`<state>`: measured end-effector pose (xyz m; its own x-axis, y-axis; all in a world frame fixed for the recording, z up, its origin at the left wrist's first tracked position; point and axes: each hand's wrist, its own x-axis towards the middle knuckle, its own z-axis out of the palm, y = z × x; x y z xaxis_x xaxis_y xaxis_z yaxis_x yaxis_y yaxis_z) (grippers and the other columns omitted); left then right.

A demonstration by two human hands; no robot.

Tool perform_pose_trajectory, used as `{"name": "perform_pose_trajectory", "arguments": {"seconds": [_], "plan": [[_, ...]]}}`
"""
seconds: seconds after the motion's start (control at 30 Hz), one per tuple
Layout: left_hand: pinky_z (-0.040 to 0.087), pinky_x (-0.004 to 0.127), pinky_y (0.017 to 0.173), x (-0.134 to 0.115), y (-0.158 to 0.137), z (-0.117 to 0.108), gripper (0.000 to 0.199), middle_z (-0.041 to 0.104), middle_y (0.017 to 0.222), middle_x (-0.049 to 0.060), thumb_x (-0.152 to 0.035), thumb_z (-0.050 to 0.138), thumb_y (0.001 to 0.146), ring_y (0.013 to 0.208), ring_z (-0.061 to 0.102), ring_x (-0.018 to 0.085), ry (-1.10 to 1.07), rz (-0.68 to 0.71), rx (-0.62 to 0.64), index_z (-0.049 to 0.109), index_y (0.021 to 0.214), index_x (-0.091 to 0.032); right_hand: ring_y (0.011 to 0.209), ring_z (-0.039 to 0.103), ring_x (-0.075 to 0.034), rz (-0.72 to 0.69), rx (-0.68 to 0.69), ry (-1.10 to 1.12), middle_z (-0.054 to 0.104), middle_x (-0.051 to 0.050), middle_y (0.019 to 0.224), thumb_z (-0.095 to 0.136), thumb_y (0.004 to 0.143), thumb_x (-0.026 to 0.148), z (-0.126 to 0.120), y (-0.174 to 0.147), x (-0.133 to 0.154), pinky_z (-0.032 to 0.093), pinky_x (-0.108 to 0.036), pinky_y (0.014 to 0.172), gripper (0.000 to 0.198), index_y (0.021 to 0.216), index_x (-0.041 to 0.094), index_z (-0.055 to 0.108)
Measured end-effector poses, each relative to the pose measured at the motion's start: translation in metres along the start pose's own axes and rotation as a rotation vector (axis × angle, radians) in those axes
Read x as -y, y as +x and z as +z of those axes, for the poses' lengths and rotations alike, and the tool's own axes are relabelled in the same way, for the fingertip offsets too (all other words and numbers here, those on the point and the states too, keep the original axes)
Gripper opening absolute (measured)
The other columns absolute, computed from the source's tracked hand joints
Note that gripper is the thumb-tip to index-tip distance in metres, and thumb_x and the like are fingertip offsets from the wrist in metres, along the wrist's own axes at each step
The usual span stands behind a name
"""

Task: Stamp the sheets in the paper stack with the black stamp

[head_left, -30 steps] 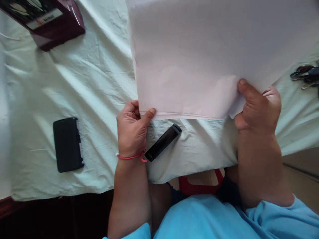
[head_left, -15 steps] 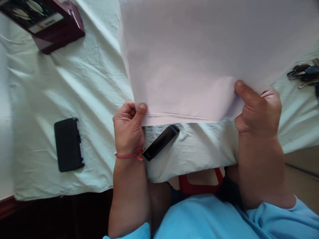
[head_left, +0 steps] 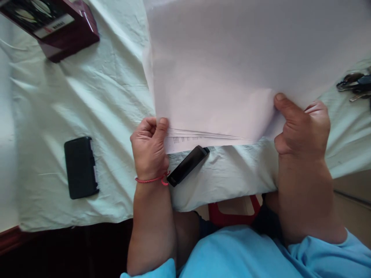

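Both my hands hold a stack of white paper sheets [head_left: 214, 77] above the cloth-covered table. My left hand [head_left: 150, 143], with a red cord round its wrist, pinches the near left corner, thumb on top. My right hand [head_left: 304, 127] grips the near right part, its thumb pressing on the top sheet and bowing it. Several sheet edges are fanned out along the near side, and printed text shows on a lower sheet near my left thumb. The top sheet looks blank. Just below the paper, close to my left wrist, lies a black stapler-like object [head_left: 188, 166].
A pale green wrinkled cloth [head_left: 116, 85] covers the table. A black phone-like case [head_left: 81, 168] lies at the left. At the far left stands a dark red box-like object [head_left: 69, 34]. Keys [head_left: 355, 85] lie at the right edge. Below the table edge is a red stool [head_left: 232, 216].
The sheets' near left edges have spread further apart, showing more printed text. My left thumb has shifted slightly up and left. The right hand keeps its grip.
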<state>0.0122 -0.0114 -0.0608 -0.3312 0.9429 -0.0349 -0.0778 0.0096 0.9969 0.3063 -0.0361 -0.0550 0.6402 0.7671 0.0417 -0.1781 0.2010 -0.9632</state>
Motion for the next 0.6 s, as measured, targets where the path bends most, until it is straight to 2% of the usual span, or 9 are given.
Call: {"name": "perform_pose_trajectory", "arguments": {"seconds": [0.1, 0.23, 0.37, 0.53, 0.6], "plan": [[0.047, 0.023, 0.062, -0.0035, -0.0018, 0.0023, 0.059, 0.061, 0.074, -0.004, -0.063, 0.114, 0.074, 0.068, 0.05, 0.011, 0.036, -0.024, 0.011, 0.072, 0.074, -0.021, 0.113, 0.087, -0.022, -0.006, -0.018, -0.029, 0.087, 0.003, 0.104, 0.095, 0.08, 0.023, -0.0002, -0.0003, 0.0007, 0.067, -0.053, 0.126, 0.02, 0.094, 0.021, 0.08], [0.041, 0.025, 0.058, -0.0044, -0.0019, 0.0058, 0.061, 0.055, 0.072, -0.004, -0.069, 0.107, 0.082, 0.064, 0.045, 0.012, 0.094, -0.031, 0.006, 0.07, 0.075, -0.022, 0.115, 0.086, -0.023, 0.01, -0.015, -0.047, 0.085, 0.0, 0.103, 0.091, 0.084, 0.02, 0.0009, -0.0009, 0.0019, 0.065, -0.053, 0.128, 0.014, 0.094, 0.018, 0.082], [0.044, 0.027, 0.059, -0.0017, 0.0006, 0.0067, 0.063, 0.055, 0.072, -0.004, -0.075, 0.105, 0.082, 0.064, 0.046, 0.013, 0.127, 0.0, 0.02, 0.071, 0.076, -0.023, 0.12, 0.085, -0.024, 0.028, -0.004, -0.013, 0.085, -0.001, 0.11, 0.092, 0.084, 0.019, 0.0015, -0.0006, 0.0003, 0.064, -0.055, 0.129, 0.019, 0.1, 0.018, 0.081], [0.047, 0.026, 0.061, -0.003, -0.0009, 0.007, 0.05, 0.061, 0.072, -0.003, -0.06, 0.109, 0.084, 0.065, 0.049, 0.013, 0.075, -0.038, 0.011, 0.077, 0.076, -0.022, 0.119, 0.085, -0.022, 0.013, 0.016, -0.034, 0.086, 0.003, 0.107, 0.09, 0.084, 0.022, 0.0012, -0.0008, 0.0009, 0.065, -0.054, 0.129, 0.015, 0.095, 0.021, 0.081], [0.052, 0.025, 0.067, -0.0023, -0.0013, 0.0071, 0.044, 0.067, 0.076, -0.002, -0.055, 0.109, 0.084, 0.069, 0.056, 0.013, 0.055, -0.038, 0.014, 0.081, 0.08, -0.022, 0.116, 0.086, -0.022, 0.003, 0.019, -0.038, 0.087, 0.003, 0.105, 0.091, 0.083, 0.022, 0.0014, -0.001, 0.0015, 0.066, -0.053, 0.127, 0.015, 0.094, 0.021, 0.081]]}}
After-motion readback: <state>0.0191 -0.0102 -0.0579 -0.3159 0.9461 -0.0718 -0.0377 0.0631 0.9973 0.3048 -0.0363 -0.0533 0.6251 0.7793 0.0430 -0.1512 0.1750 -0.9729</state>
